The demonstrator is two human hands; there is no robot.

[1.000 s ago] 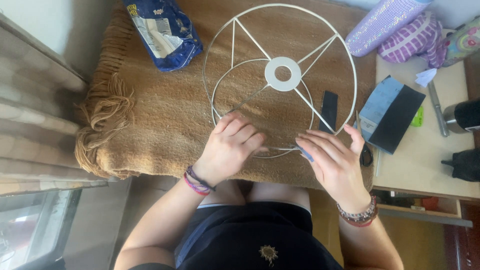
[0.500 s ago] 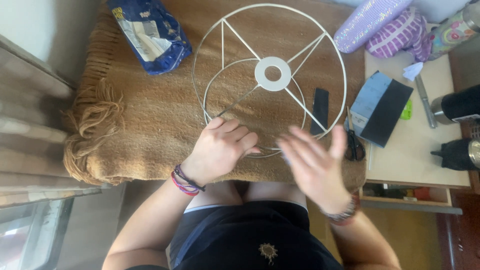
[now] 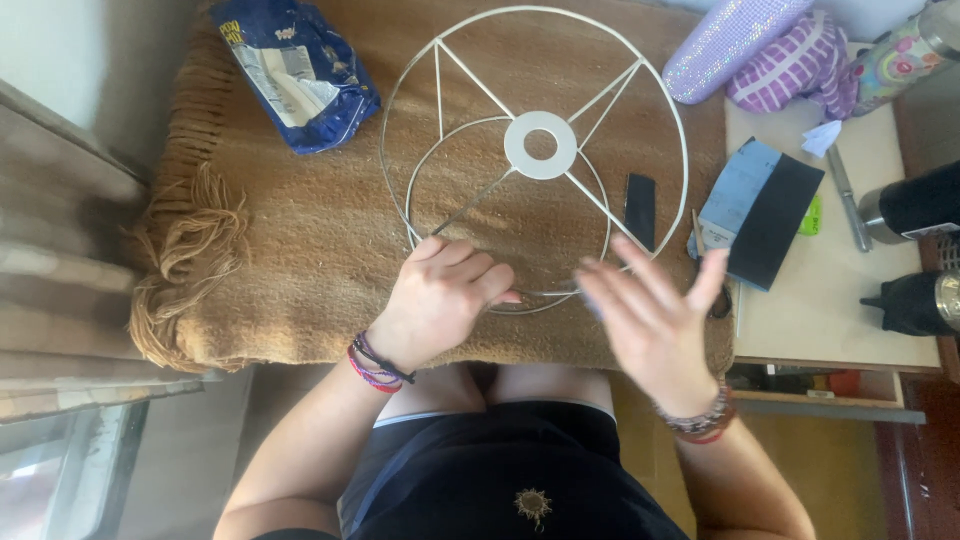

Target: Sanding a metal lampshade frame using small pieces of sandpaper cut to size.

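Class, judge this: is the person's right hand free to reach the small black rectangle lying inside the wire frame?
Probably yes: the right hand is open and holds nothing, and the black rectangle lies uncovered just beyond its fingertips.

The left hand (image 3: pixel 440 298) lies palm down, its fingers curled together and pointing right, the wrist ringed with pink and purple woven bands; the right hand (image 3: pixel 655 315) is raised and open, fingers spread and blurred, a dark beaded bracelet at its wrist; both bare forearms angle inward from the lap.
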